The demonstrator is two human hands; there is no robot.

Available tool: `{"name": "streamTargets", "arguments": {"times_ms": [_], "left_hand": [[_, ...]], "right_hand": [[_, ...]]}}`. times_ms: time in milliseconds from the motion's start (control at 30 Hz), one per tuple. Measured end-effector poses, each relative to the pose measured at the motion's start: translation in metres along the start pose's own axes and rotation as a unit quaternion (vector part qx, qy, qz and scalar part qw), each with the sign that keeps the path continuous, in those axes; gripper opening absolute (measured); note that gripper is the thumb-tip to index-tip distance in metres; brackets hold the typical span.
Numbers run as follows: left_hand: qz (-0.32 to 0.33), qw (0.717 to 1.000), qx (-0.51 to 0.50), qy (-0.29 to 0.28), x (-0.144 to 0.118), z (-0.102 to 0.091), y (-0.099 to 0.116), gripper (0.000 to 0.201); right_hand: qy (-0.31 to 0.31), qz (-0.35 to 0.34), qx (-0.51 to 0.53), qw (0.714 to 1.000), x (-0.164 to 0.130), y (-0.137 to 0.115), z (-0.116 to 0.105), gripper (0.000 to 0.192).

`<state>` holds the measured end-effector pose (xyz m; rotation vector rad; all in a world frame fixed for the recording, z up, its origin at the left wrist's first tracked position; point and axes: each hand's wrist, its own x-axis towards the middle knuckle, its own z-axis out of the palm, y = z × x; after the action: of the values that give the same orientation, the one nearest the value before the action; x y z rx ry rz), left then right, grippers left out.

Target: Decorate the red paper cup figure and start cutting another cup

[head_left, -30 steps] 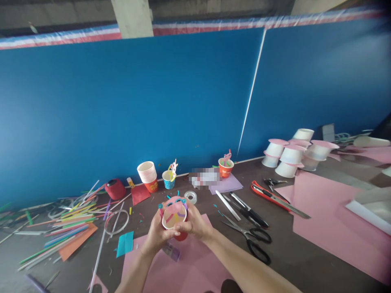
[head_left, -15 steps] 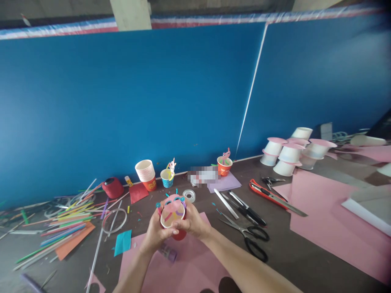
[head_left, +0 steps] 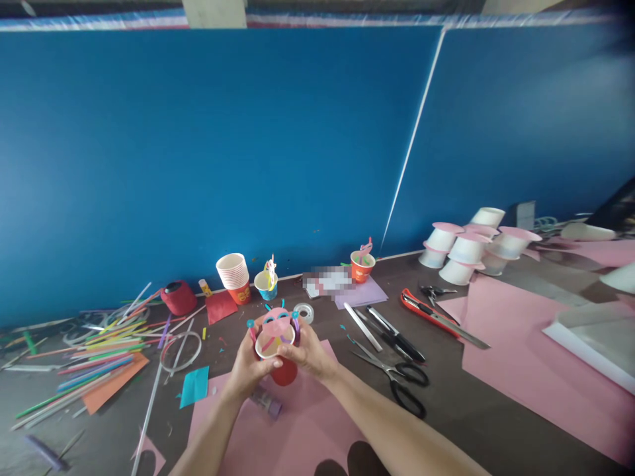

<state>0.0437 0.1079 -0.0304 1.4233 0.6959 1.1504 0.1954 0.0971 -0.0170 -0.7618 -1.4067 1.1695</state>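
Observation:
Both my left hand (head_left: 249,363) and my right hand (head_left: 306,352) are closed around a red paper cup (head_left: 284,374), one on each side, with the thumbs near its front rim. A pink paper face (head_left: 276,322) with blue-rimmed eyes rises at the cup's far edge, and small blue-tipped pieces stick up at both sides. The cup leans so that its pale inside shows. Under my hands lies a pink sheet (head_left: 297,430) with dark round cut-outs, and on it a purple-capped glue stick (head_left: 266,402).
Scissors (head_left: 397,377), markers (head_left: 397,337) and a red utility knife (head_left: 441,317) lie to the right. Stacked white cups (head_left: 466,250) stand farther right. Colourful straws (head_left: 99,370) spread at left. Stacked paper cups (head_left: 235,277) and a tape roll (head_left: 303,313) sit behind.
The view has shifted slightly. The cup is tipped a little more upright, so more of its red outside shows below the rim. Both hands keep their hold.

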Motion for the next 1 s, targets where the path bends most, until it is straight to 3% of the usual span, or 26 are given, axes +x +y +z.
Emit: {"name": "streamTargets", "arguments": {"times_ms": [167,333,667,800,1000], "left_hand": [[0.001,1.0,-0.027,0.0,0.001,0.002,0.0,0.073],[-0.001,0.999,-0.034,0.031,0.002,0.003,-0.002,0.076],[-0.003,0.998,-0.026,0.055,0.004,0.001,0.0,0.073],[0.003,0.992,-0.006,0.124,0.004,-0.003,-0.007,0.069],[0.053,0.953,0.006,0.297,0.006,-0.021,-0.02,0.06]], "right_hand": [[0.043,-0.013,-0.012,0.999,0.001,0.002,-0.004,0.034],[0.103,0.021,0.011,0.994,0.006,0.007,-0.008,0.031],[0.076,0.027,0.042,0.996,0.009,0.008,-0.005,0.027],[0.101,0.032,0.024,0.994,0.01,0.011,-0.008,0.031],[0.231,0.046,-0.045,0.971,0.017,0.027,-0.016,0.037]]}}
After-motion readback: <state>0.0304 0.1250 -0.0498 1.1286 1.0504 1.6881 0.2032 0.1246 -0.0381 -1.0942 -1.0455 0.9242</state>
